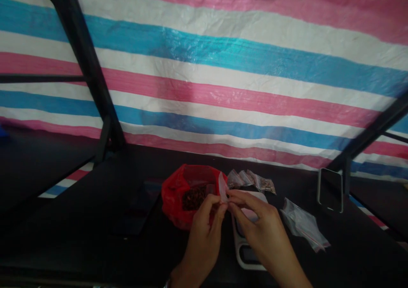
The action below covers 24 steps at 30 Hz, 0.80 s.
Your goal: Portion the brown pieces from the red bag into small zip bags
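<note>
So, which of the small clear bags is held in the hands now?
The small clear bag pinched between the left hand and right hand, beside the red bag. The other bags lie on the table.

Red bag [174,198], pink-blue-white striped tarp [223,67], black table [95,220], perhaps red-edged clear pouches [304,226]

On the black tabletop [95,220], the red plastic bag [175,194] sits at centre. The left hand [204,232] and right hand [259,228] meet just at its four o'clock, over the white digital scale [244,254]. Filled small clear packets [255,181] lie at its two o'clock, empty clear zip bags [302,226] at three o'clock, the upright dark phone [330,190] beyond them.
</note>
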Each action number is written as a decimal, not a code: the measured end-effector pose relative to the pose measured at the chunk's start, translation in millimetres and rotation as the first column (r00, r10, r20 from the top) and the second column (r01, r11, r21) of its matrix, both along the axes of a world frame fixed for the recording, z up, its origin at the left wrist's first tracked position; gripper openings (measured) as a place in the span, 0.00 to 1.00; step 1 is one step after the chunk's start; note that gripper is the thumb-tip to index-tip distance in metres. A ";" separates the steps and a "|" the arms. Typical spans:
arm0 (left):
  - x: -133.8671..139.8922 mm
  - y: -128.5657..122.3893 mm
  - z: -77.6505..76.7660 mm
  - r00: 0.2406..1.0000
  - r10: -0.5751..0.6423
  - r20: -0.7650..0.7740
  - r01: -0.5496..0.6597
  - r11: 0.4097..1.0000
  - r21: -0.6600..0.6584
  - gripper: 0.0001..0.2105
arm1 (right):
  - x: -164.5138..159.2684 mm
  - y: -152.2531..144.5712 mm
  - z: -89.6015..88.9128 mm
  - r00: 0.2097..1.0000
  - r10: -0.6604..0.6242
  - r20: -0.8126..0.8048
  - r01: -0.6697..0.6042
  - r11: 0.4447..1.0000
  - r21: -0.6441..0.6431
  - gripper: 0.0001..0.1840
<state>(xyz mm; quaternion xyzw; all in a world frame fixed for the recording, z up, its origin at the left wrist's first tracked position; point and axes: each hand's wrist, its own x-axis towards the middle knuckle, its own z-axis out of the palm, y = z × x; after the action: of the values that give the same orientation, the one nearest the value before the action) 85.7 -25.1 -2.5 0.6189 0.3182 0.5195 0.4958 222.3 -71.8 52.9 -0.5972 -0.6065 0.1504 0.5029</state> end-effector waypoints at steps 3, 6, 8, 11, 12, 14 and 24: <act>-6.9 1.4 -1.2 0.993 0.045 -0.105 -0.034 0.994 0.103 0.10 | 1.5 1.1 3.0 0.998 -0.063 0.027 0.062 0.998 0.020 0.13; -13.8 -1.6 -6.4 0.976 0.112 -0.189 -0.052 0.953 0.300 0.08 | -2.2 3.3 9.3 0.996 -0.087 0.004 0.087 0.996 0.007 0.11; -19.3 -4.6 -10.0 0.964 0.205 -0.168 -0.113 0.891 0.440 0.03 | -8.4 5.5 13.1 0.999 -0.029 -0.019 0.029 0.999 -0.029 0.09; -29.8 -5.4 -11.8 0.921 0.344 -0.183 -0.184 0.797 0.575 0.22 | -18.8 8.1 17.9 0.992 0.117 -0.053 -0.122 0.987 -0.104 0.07; -33.8 -4.0 -11.5 0.902 0.363 -0.232 -0.162 0.784 0.600 0.29 | -21.4 8.6 19.3 0.986 0.155 -0.066 -0.162 0.980 -0.119 0.07; -41.7 0.6 -10.4 0.870 0.359 -0.339 -0.076 0.776 0.627 0.34 | -24.9 9.1 22.1 0.976 0.199 -0.091 -0.210 0.970 -0.125 0.06; -57.0 4.0 -6.5 0.925 0.323 -0.201 -0.144 0.785 0.602 0.23 | -42.7 8.6 26.9 0.979 0.159 -0.125 -0.170 0.982 -0.083 0.02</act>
<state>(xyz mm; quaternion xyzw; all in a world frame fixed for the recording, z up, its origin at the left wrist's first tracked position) 28.7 -21.1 -9.0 0.7648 0.2905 0.5514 0.1630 179.5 -63.2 79.8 -0.5579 -0.6154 0.2543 0.4953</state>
